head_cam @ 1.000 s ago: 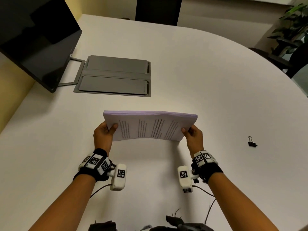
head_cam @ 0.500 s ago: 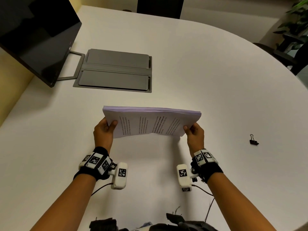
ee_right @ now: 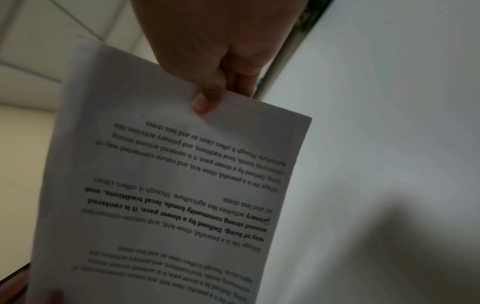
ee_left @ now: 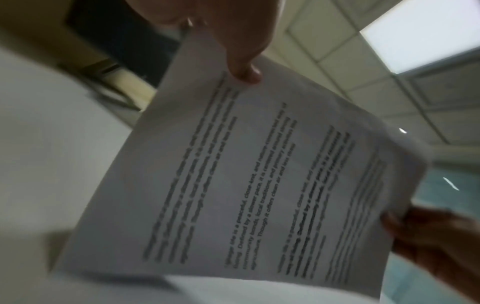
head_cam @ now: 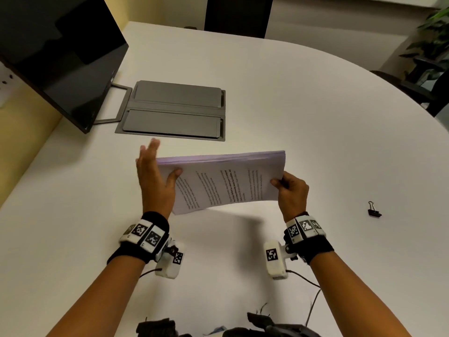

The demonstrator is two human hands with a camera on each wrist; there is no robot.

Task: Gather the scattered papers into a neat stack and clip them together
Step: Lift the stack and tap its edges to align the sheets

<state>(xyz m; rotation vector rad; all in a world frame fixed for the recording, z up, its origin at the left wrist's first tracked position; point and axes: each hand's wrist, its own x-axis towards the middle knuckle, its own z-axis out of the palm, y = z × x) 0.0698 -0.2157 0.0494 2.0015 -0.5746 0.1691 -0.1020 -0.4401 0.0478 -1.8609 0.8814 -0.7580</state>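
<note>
The left hand (head_cam: 155,181) has let go of its pinch: its fingers (head_cam: 151,148) now stretch straight up along the left edge of the paper stack (head_cam: 223,181), with only the thumb lying on the printed front sheet. The right hand (head_cam: 291,193) still pinches the stack's right edge between thumb and curled fingers. The stack is held on edge and tilted; its low corner seems to hang just above the white table (head_cam: 315,117), though contact is unclear. The binder clip (head_cam: 374,210) lies well off to the right, unmoved.
</note>
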